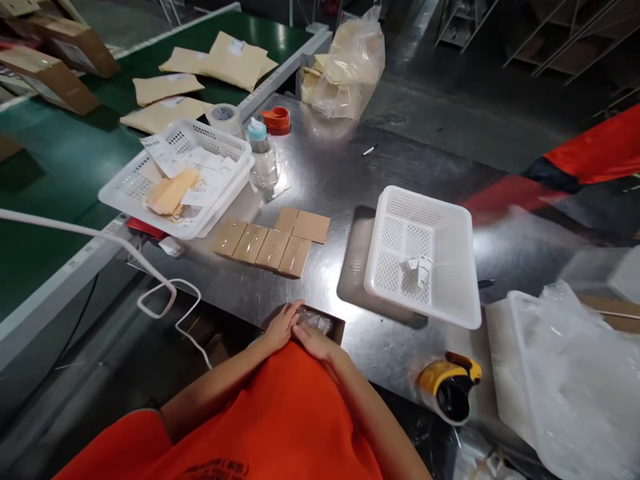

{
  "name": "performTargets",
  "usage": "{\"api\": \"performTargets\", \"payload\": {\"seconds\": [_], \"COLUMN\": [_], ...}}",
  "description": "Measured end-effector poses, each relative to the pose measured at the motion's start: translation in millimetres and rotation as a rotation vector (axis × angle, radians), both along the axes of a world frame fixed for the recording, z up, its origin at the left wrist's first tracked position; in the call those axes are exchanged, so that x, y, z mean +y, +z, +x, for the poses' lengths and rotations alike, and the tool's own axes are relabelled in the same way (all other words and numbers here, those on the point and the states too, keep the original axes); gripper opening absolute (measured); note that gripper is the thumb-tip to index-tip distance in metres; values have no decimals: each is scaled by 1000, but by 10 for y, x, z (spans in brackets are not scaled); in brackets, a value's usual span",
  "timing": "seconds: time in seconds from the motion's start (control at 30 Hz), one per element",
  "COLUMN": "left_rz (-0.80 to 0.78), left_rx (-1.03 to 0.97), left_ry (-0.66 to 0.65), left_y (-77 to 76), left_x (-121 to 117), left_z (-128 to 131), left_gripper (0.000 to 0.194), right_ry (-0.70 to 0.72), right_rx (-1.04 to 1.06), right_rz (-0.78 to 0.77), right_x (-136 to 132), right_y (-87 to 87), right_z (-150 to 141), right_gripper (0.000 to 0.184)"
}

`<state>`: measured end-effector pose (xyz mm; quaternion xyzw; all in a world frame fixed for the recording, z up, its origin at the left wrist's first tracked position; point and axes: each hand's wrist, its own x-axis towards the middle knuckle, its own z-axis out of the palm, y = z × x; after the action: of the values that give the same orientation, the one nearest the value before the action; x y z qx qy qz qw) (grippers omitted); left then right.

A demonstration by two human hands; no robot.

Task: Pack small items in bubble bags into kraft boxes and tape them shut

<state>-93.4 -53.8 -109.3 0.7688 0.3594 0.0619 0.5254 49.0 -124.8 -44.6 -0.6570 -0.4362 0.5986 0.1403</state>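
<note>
Both my hands meet at the near edge of the steel table (340, 173), close to my orange shirt. My left hand (281, 327) and my right hand (314, 339) have their fingers closed around a small brown box (327, 325) with clear plastic wrap on it. Just beyond lies a group of several flat brown boxes (273, 241) side by side. To the right stands a white plastic basket (425, 257) holding one small white item (419, 270).
A second white basket (175, 177) with papers and labels sits at the left, beside a clear bottle (263, 157), a tape roll (225, 119) and an orange tape dispenser (277, 120). A green conveyor (60, 167) carries padded envelopes. A yellow scanner (450, 387) and a plastic-filled bin (575, 380) are at the right.
</note>
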Motion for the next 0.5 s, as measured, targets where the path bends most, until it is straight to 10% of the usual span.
{"api": "performTargets", "payload": {"seconds": [0.2,0.5], "left_rz": [32,82], "left_rx": [38,71], "left_ry": [-19,-30], "left_y": [48,15], "left_x": [13,-13], "left_z": [4,16], "left_gripper": [47,45], "right_ry": [20,154], "right_rx": [-495,-153], "right_rz": [133,134], "right_x": [-198,10], "right_y": [156,-231], "right_z": [-33,111], "right_gripper": [35,29]}}
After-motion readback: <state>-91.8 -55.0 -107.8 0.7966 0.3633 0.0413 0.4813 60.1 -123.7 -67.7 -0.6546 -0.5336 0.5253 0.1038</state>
